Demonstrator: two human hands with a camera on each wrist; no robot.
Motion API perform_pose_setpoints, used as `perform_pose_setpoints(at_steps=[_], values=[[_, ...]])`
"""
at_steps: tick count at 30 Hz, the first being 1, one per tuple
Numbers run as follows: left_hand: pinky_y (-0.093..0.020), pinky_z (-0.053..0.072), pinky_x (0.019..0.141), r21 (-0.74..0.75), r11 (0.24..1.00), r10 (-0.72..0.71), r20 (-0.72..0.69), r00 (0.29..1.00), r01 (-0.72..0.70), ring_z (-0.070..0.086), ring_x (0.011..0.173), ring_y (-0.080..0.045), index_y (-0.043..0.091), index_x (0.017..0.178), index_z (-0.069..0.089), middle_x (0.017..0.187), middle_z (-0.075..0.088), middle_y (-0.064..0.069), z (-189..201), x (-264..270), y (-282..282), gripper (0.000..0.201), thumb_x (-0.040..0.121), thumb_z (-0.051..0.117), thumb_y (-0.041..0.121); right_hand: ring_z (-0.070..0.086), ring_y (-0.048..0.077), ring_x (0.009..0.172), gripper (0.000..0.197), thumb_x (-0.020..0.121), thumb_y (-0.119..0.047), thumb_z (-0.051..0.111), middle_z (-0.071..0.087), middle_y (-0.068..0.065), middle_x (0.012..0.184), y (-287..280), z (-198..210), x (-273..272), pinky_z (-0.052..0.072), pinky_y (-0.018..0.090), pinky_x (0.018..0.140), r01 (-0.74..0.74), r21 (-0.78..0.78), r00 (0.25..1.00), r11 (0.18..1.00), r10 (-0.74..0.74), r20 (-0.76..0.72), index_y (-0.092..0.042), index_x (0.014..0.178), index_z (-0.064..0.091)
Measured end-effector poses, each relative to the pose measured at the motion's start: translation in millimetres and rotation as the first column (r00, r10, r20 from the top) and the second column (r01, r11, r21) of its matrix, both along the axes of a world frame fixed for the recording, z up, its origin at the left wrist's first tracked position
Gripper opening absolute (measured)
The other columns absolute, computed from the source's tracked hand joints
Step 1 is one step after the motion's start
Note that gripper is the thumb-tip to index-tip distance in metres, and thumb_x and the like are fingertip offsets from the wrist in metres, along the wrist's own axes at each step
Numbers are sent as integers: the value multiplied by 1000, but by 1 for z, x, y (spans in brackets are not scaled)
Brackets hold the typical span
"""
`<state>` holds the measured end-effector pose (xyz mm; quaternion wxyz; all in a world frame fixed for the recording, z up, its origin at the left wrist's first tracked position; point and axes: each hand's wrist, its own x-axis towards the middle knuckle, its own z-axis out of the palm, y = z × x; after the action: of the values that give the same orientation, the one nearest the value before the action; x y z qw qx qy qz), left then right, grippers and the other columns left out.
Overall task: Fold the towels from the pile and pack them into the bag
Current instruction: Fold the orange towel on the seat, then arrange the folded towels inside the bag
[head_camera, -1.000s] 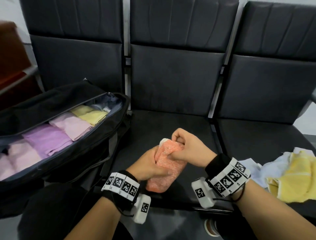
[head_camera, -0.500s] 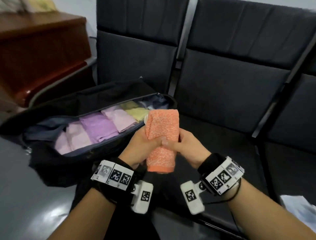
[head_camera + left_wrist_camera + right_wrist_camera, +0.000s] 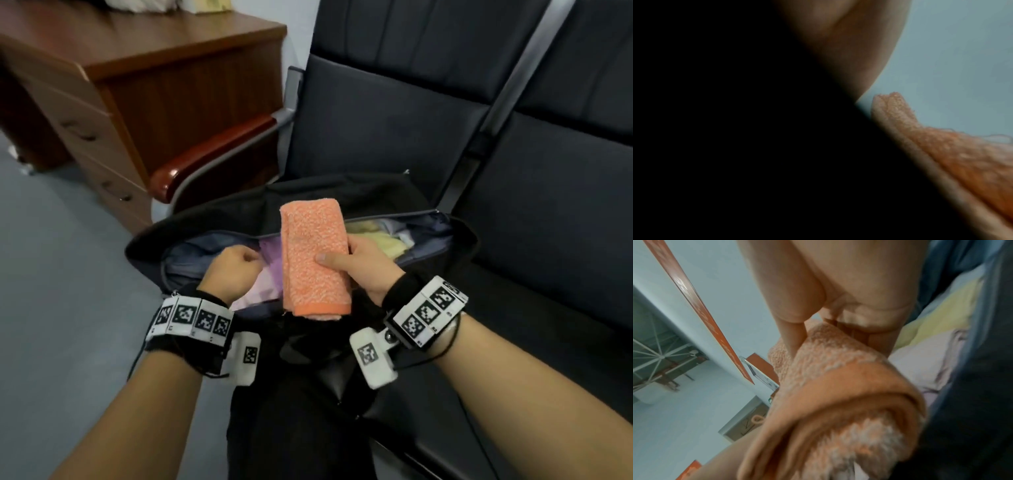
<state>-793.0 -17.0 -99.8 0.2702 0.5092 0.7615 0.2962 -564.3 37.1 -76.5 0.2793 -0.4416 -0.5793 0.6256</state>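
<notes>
A folded orange towel (image 3: 313, 260) stands on end above the open black bag (image 3: 455, 240). My right hand (image 3: 359, 263) grips it from the right, thumb across its front. The right wrist view shows the same orange towel (image 3: 838, 386) under my fingers (image 3: 859, 288). My left hand (image 3: 236, 270) hovers over the bag's left half with its fingers curled and nothing visible in it. Inside the bag lie a purple towel (image 3: 270, 257), a pink towel (image 3: 253, 298) and a yellow towel (image 3: 387, 243). The left wrist view is mostly dark, with only the orange towel's edge (image 3: 962, 154) showing.
The bag sits on the leftmost black seat (image 3: 359, 120), and another seat (image 3: 548, 205) is to its right. A red-brown armrest (image 3: 212, 154) and a wooden desk with drawers (image 3: 137, 68) stand to the left. Grey floor (image 3: 51, 274) lies at the lower left.
Both hands lifted the orange towel off the middle seat and carried it left over the bag. My left hand has let go and moved left; only the right holds it now.
</notes>
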Motion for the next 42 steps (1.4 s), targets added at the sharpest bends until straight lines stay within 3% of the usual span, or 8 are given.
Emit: perform_pose_setpoints(at_steps=[11,17,19,23,27,32,35,42], values=[[-48,45,106,-348,937,42,81,996,-11,56,123,-38,5,129,61,135,59,-21,-32,-42,43,36,97,50,19,64,25,112,40,90,-23,69,67,6,123,51,-50,-90,52,50,96,-246,-210,927,946,293,234,-15,128,58],[-45,16,123,-190,968,177,45,983,-166,18,148,-40,7,154,28,160,19,-20,-38,-41,43,65,93,51,12,67,15,92,45,84,-34,73,67,4,108,59,-65,-90,57,32,79,-413,-109,652,904,377,658,-7,118,62],[-44,15,123,-130,974,192,38,981,-185,16,149,-39,5,154,27,161,18,-19,-34,-39,41,68,90,51,7,65,6,69,29,82,-33,75,66,0,87,64,-59,-107,50,21,58,-424,-39,685,905,348,640,-12,100,66],[-51,10,123,-38,980,195,-4,981,-195,5,152,-32,16,155,25,166,7,-7,-23,-38,36,73,86,51,10,61,25,90,30,84,-18,75,64,10,99,65,-66,-142,50,36,80,-264,-27,855,964,247,456,-5,108,64],[-59,18,119,-119,982,133,-100,986,-144,13,150,-31,21,145,42,163,19,-2,-20,-38,33,60,86,53,20,59,28,108,57,88,-32,71,61,13,125,70,-77,-142,48,31,91,-385,52,668,921,240,705,-4,134,52],[-54,27,115,-275,959,37,-138,990,-74,32,139,-35,26,138,54,153,37,-2,-16,-34,32,50,87,54,31,63,26,94,50,80,-35,78,64,10,105,62,-65,-136,51,35,79,-540,133,561,831,238,793,-8,118,58],[-54,33,111,-305,950,12,-149,989,-58,39,134,-38,20,131,60,147,45,-8,-8,-28,28,46,87,54,32,53,32,122,67,85,-35,72,49,15,140,51,-61,-125,46,35,98,-683,105,393,723,243,887,-15,142,43],[-40,47,102,-205,978,-68,-102,992,46,60,117,-32,15,124,65,126,66,-13,27,22,12,39,87,57,24,58,23,116,54,86,-31,72,59,8,134,15,-10,-30,42,23,97,-486,259,701,835,195,686,-19,136,57]])
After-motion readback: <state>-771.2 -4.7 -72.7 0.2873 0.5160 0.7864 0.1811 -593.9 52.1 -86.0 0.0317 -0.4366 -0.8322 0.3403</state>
